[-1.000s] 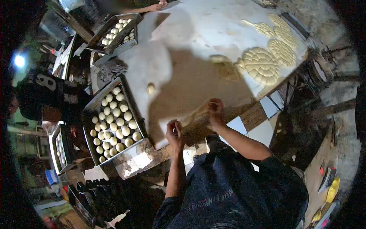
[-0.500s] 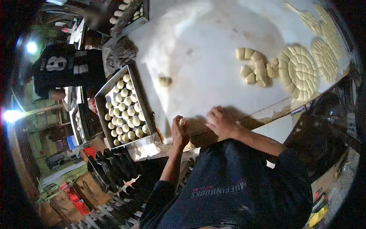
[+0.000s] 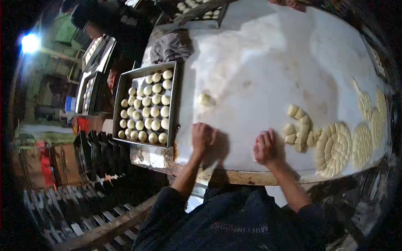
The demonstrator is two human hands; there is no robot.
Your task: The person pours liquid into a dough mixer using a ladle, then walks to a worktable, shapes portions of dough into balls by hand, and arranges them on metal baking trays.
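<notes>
My left hand [image 3: 202, 138] rests on the white table [image 3: 251, 54] near its front edge, fingers curled; whatever lies in it, if anything, is hidden. To the right, my right hand [image 3: 266, 146] is on the tabletop with its fingers bent together, its contents also not visible. Beyond my left hand sits a single dough ball [image 3: 204, 98]. Just right of my right hand lies a curved row of cut dough pieces [image 3: 302, 127], beside a large round of scored dough [image 3: 333, 149]. Left of my left hand is a metal tray [image 3: 176, 104] with several rows of dough balls [image 3: 146, 101].
More scored dough rounds [image 3: 361, 145] lie at the right. A grey cloth [image 3: 170, 48] and another tray [image 3: 217, 21] of dough balls are at the far left. A person in dark clothing [image 3: 125, 33] stands there. Someone's hands [image 3: 289, 4] show at the far edge.
The view has swung, so the tray and table appear shifted. My hands, close together before, are now wider apart on the tabletop. The strip stretched between them earlier is no longer visible there.
</notes>
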